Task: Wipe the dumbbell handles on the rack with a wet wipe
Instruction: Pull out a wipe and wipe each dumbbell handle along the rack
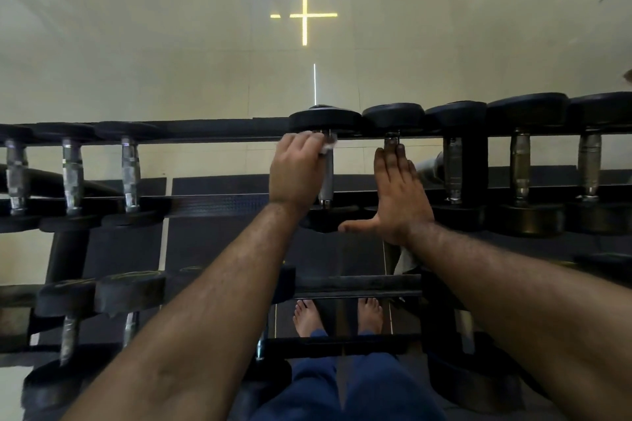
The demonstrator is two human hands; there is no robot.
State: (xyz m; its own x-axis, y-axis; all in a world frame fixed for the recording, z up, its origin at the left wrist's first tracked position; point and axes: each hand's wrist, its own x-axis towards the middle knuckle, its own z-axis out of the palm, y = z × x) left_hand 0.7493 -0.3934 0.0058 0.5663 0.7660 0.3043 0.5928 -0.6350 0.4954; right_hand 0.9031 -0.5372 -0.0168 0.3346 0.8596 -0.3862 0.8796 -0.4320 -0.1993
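A row of black dumbbells lies across the top tier of the rack point(219, 203), steel handles pointing away from me. My left hand point(295, 169) is closed around a white wet wipe point(329, 146), pressed against the far end of one middle handle point(326, 178). My right hand point(398, 191) lies flat and open on top of the neighbouring dumbbell handle point(391, 140), fingers stretched forward, thumb out to the left, covering most of that handle.
More dumbbells sit to the left point(71, 174) and right point(519, 167) on the top tier, and a lower tier point(355, 287) holds others. Behind the rack is a pale tiled wall. My bare feet point(307, 316) stand on the dark floor mat below.
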